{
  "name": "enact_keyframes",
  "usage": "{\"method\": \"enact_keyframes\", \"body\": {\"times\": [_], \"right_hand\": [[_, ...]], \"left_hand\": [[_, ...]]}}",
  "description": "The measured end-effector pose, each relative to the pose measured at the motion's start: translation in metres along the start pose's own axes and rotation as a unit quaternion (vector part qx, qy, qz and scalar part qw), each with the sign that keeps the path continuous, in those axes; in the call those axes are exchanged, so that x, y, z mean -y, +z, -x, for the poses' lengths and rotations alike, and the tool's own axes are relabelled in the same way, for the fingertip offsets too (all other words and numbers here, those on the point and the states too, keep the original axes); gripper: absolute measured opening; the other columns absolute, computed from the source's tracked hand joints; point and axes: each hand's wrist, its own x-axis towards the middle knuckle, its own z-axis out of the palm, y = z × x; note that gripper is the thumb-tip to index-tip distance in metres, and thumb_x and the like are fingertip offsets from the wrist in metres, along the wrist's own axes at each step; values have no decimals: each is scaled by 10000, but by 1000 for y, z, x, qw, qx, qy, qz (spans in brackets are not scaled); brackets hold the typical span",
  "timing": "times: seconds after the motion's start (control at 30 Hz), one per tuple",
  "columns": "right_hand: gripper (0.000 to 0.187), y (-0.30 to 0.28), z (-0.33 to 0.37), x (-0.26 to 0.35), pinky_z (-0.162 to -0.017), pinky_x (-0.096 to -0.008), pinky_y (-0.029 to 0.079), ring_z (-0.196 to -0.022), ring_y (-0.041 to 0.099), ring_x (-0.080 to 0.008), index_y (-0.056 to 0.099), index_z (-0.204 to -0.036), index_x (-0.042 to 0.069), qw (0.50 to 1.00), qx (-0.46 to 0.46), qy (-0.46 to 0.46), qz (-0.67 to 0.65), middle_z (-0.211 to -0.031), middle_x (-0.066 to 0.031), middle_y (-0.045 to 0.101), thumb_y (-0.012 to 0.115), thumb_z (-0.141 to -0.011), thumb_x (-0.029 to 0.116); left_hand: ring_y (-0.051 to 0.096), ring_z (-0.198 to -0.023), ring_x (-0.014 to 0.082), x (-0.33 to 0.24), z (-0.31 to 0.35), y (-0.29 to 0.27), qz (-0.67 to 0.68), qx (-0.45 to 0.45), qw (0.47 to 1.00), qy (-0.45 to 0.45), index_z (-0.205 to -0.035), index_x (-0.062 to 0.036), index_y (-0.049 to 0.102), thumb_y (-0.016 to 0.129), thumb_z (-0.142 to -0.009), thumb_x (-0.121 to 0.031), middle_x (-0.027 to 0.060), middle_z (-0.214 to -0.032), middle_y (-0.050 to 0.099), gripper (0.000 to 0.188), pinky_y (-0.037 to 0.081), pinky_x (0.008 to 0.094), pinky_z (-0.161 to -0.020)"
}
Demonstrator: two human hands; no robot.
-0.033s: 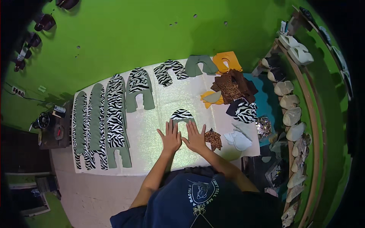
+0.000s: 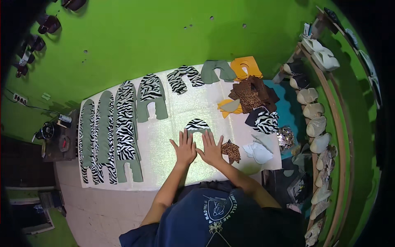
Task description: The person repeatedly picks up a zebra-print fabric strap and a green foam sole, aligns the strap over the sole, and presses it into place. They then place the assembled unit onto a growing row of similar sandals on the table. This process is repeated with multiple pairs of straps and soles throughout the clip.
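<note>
A small arched piece with a zebra-print top and a grey-green lower band lies on the pale, shiny table covering. My left hand is flat, fingers stretched out, their tips on the piece's lower left end. On its lower right end rest the fingertips of my right hand, also flat with fingers spread. The thumbs nearly meet between the hands. Part of the piece is hidden under my fingers. Just right of my right hand lies a leopard-print piece.
Overlapping rows of grey-green and zebra-print cut pieces run along the left. At the back are green and orange stacks. Brown leopard-print pieces and pale scraps lie right. A shoe-form rack stands beyond.
</note>
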Motion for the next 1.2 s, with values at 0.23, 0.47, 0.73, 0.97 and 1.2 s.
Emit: {"method": "enact_keyframes", "body": {"times": [0.23,0.47,0.73,0.97,1.2], "right_hand": [[675,3,-36,6,-994,-658,14,-1359,155,-249,235,-1388,38,999,29,-22,-18,-1473,-113,160,274,-902,504],[654,-14,-45,8,-1001,-654,20,-1366,129,-205,165,-1416,85,991,129,-21,24,-1484,-72,139,208,-919,507],[670,-7,-37,-6,-1017,-626,33,-1360,156,-211,198,-1407,74,998,62,-16,0,-1474,-100,170,264,-905,514],[667,2,-63,4,-1010,-640,43,-1352,172,-242,245,-1386,39,999,21,-49,-9,-1464,-106,197,268,-906,501],[657,-7,-66,-2,-1018,-625,56,-1361,154,-178,210,-1402,62,998,56,-29,2,-1474,-71,182,189,-919,507]], "left_hand": [[189,-1319,401,7,-14,-10,15,6,1000,10,-1334,-101,368,404,-833,-229,90,-1407,329,519,-47,718,-937],[190,-1328,364,8,-17,-3,-59,9,998,7,-1316,-81,403,400,-817,-237,93,-1376,368,522,-51,727,-931],[237,-1312,355,10,-22,-8,-56,-14,998,28,-1258,-82,469,462,-788,-220,89,-1357,393,490,-32,721,-942],[295,-1267,388,9,-33,-9,-77,-27,995,49,-1269,-97,472,440,-797,-245,94,-1276,485,496,-20,717,-949],[288,-1287,347,13,-35,-7,-93,1,994,50,-1294,-93,450,422,-825,-261,87,-1309,452,499,-60,719,-939]]}}
